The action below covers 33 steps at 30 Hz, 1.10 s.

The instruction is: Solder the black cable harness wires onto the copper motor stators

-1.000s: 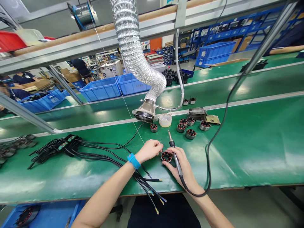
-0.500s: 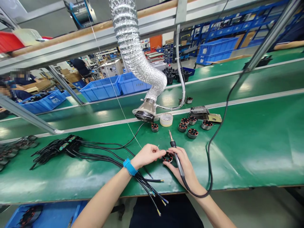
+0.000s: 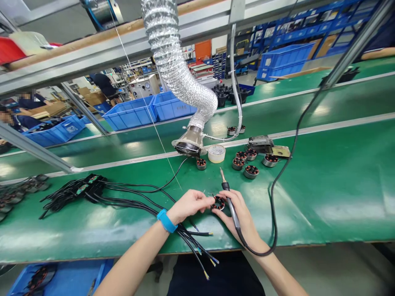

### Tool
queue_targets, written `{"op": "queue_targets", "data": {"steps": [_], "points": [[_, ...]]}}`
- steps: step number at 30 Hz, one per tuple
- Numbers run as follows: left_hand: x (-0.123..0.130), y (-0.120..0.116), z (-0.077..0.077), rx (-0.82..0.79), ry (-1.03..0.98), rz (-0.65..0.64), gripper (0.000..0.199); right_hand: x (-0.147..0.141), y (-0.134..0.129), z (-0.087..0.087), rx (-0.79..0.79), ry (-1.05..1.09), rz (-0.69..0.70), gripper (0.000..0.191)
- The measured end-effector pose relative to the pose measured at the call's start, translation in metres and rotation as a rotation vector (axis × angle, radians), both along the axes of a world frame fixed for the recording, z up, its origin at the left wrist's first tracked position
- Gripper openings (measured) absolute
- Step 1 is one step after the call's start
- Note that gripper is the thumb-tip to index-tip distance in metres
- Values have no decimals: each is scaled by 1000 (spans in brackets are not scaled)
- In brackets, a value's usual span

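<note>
My right hand (image 3: 242, 218) holds a soldering iron (image 3: 231, 205) with its tip pointing up and away. The thumb and fingers of that hand also grip a round motor stator (image 3: 219, 203) with black and copper windings. My left hand (image 3: 191, 205), wearing a blue wristband (image 3: 167, 220), is closed, with thumb and forefinger pinched at the stator's left edge. A thin solder wire (image 3: 162, 144) runs down from a spool (image 3: 103, 14) to this hand, and a short end shows above its fingers. What lies inside the pinch is hidden.
Several stators (image 3: 251, 172) stand beyond my right hand, near a metal block (image 3: 261, 143). A round tub (image 3: 216, 153) sits beside a fume extraction hood (image 3: 189, 142). Black cables (image 3: 129, 200) lie under my left forearm. A blue bin (image 3: 77, 275) is below the bench edge.
My left hand has shifted slightly left and down beside the stator. The solder wire hangs a little further left. My right hand keeps its hold on the iron and stator.
</note>
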<state>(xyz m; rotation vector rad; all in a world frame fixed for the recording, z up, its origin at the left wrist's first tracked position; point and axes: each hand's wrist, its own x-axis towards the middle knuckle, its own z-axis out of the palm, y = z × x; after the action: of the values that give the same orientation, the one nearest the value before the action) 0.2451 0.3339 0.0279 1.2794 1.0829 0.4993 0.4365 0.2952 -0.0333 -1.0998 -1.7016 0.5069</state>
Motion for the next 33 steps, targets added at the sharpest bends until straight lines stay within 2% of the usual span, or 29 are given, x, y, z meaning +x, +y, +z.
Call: {"op": "queue_targets", "data": {"steps": [3, 6, 9, 14, 18, 20, 22, 24, 26, 30, 33], "points": [[2, -10, 2, 119, 86, -55, 41, -1, 1, -2, -8, 5, 2, 38], [1, -11, 0, 136, 60, -46, 41, -1, 1, -3, -7, -7, -11, 37], [0, -4, -4, 107, 6, -67, 49, 0, 2, -1, 4, -16, 0, 35], [-2, 8, -9, -13, -91, -182, 52, 0, 2, 1, 8, -26, 41, 32], [-11, 9, -2, -19, -35, -214, 55, 1, 1, 2, 3, -33, 48, 32], [-21, 5, 7, 80, 55, -217, 56, 1, 1, 2, -2, -36, 44, 33], [-34, -2, 15, 256, 161, -251, 52, 1, 1, 3, -13, -38, 31, 35], [-47, -10, 18, 453, 274, -335, 37, 1, 1, 3, -23, -38, 19, 36], [-56, -18, 14, 597, 391, -434, 24, 0, 1, 3, -20, -32, 7, 36], [-61, -22, 4, 718, 480, -545, 14, -2, 6, 8, -8, -32, 11, 36], [-56, -13, 9, 729, 391, -466, 15, -6, 14, 12, -12, -41, 63, 33]]}}
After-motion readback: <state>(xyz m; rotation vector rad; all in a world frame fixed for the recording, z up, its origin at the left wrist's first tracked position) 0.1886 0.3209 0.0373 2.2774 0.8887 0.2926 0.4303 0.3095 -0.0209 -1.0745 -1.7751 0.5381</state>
